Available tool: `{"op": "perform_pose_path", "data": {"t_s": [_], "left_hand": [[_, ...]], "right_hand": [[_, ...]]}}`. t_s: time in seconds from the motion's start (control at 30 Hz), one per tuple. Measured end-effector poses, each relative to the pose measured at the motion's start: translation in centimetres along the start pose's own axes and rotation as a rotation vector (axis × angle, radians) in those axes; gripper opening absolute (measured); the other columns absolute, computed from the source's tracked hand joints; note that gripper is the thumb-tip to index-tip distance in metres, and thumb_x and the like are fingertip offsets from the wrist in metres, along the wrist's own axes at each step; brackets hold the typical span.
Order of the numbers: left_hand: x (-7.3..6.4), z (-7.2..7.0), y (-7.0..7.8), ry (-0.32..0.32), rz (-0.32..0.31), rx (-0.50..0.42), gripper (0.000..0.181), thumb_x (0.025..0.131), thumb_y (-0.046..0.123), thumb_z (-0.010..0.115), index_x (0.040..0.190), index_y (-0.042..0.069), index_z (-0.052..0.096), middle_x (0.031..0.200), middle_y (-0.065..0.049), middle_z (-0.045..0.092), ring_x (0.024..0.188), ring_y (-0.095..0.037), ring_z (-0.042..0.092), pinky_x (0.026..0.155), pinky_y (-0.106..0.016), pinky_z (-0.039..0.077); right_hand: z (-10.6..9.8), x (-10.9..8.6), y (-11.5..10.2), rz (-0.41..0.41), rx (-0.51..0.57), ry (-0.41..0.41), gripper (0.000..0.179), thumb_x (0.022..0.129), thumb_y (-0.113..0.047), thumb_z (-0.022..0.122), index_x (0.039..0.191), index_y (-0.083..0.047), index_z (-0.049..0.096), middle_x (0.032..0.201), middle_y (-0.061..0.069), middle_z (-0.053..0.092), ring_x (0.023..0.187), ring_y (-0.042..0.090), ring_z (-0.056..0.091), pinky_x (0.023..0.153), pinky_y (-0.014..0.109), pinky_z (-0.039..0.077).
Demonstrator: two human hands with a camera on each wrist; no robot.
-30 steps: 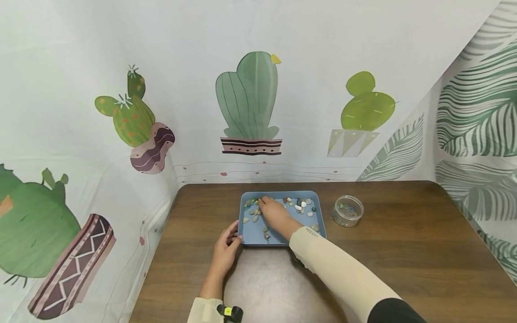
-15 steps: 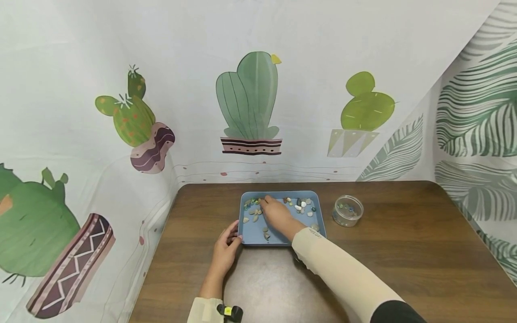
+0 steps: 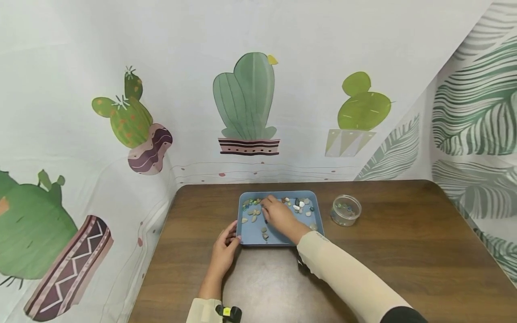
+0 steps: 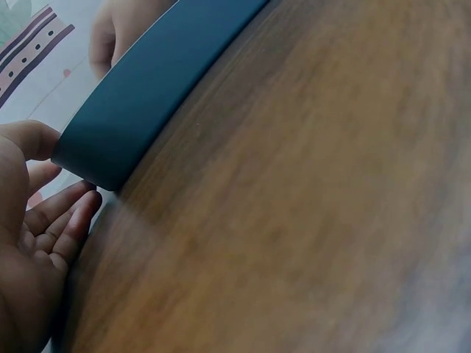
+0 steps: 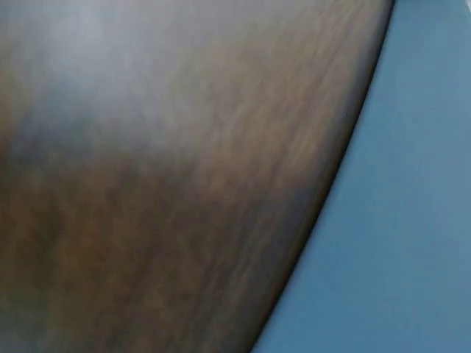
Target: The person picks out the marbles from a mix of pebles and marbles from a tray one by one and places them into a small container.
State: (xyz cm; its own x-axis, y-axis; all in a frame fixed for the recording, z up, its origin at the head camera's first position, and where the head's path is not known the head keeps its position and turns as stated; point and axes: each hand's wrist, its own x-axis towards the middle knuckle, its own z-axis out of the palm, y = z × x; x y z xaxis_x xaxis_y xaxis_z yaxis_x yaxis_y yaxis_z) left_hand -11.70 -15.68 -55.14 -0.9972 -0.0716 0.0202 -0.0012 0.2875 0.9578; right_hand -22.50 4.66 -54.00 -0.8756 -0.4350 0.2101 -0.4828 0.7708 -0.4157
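A shallow blue tray [image 3: 250, 231] lies on the table with small stones and glass pebbles in it. At its near left corner, my left hand [image 3: 224, 251] holds the edge; the left wrist view has that hand's thumb and fingers [image 4: 70, 228] about the tray corner [image 4: 125, 125]. My right hand [image 3: 280, 217] reaches into the tray, fingertips down near its back middle. Whether it pinches a stone is hidden. Tan stones [image 3: 254, 212] and green glass pebbles [image 3: 248, 204] lie left of it, white and dark stones [image 3: 300, 204] to its right. The right wrist view shows no hand.
Right of the tray stands a round clear tub [image 3: 346, 211] with some glass pebbles inside. The brown wooden table [image 3: 404, 237] meets a cactus-printed cloth [image 3: 307, 103] at the back. A few stones [image 3: 264, 233] sit near the tray's front.
My right hand has shifted slightly right within the tray, and a small dark piece now shows beneath its fingers. The left hand stays at the corner; the head view has turned a little.
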Motion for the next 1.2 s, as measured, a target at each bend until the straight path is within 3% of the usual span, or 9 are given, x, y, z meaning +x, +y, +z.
{"op": "perform_pose_path", "data": {"t_s": [0.17, 0.53, 0.97, 1.07, 1.2], "left_hand": [[-0.1, -0.1, 0.0, -0.005, 0.007, 0.009, 0.048, 0.092, 0.006, 0.060, 0.139, 0.011, 0.052, 0.130, -0.020, 0.058, 0.114, -0.035, 0.056, 0.090, -0.020, 0.046], [-0.1, -0.2, 0.1, -0.010, -0.006, 0.016, 0.048, 0.093, 0.007, 0.060, 0.140, 0.012, 0.051, 0.130, -0.019, 0.058, 0.114, -0.031, 0.056, 0.092, -0.022, 0.046], [-0.1, -0.1, 0.0, -0.006, -0.011, 0.027, 0.048, 0.093, 0.007, 0.060, 0.140, 0.013, 0.051, 0.130, -0.017, 0.058, 0.114, -0.031, 0.056, 0.091, -0.021, 0.046], [-0.1, 0.0, -0.2, 0.003, -0.007, 0.027, 0.048, 0.093, 0.006, 0.059, 0.140, 0.012, 0.051, 0.130, -0.017, 0.058, 0.113, -0.032, 0.056, 0.091, -0.021, 0.046], [0.4, 0.3, -1.7, 0.026, -0.004, 0.025, 0.048, 0.092, 0.006, 0.060, 0.139, 0.014, 0.052, 0.129, -0.016, 0.059, 0.113, -0.031, 0.057, 0.090, -0.021, 0.046]], "right_hand": [[-0.6, -0.6, -0.4, 0.003, 0.049, 0.050, 0.025, 0.097, -0.020, 0.056, 0.120, -0.009, 0.062, 0.114, 0.005, 0.062, 0.101, 0.020, 0.065, 0.084, 0.036, 0.054], [-1.7, -2.0, -0.5, 0.023, 0.113, 0.158, 0.021, 0.096, -0.019, 0.057, 0.114, -0.010, 0.063, 0.105, 0.004, 0.066, 0.087, 0.013, 0.063, 0.077, 0.031, 0.054], [-3.1, -4.0, 0.4, -0.096, 0.172, 0.340, 0.016, 0.088, -0.011, 0.066, 0.104, -0.008, 0.066, 0.090, 0.002, 0.061, 0.077, 0.015, 0.062, 0.065, 0.024, 0.052], [-3.5, -4.6, 0.6, -0.102, 0.180, 0.365, 0.016, 0.087, -0.009, 0.068, 0.102, -0.007, 0.066, 0.089, 0.003, 0.060, 0.075, 0.015, 0.060, 0.064, 0.024, 0.051], [-4.0, -5.4, 1.0, -0.099, 0.209, 0.394, 0.017, 0.085, -0.007, 0.069, 0.102, -0.005, 0.066, 0.089, 0.004, 0.060, 0.074, 0.016, 0.060, 0.064, 0.027, 0.052]]}}
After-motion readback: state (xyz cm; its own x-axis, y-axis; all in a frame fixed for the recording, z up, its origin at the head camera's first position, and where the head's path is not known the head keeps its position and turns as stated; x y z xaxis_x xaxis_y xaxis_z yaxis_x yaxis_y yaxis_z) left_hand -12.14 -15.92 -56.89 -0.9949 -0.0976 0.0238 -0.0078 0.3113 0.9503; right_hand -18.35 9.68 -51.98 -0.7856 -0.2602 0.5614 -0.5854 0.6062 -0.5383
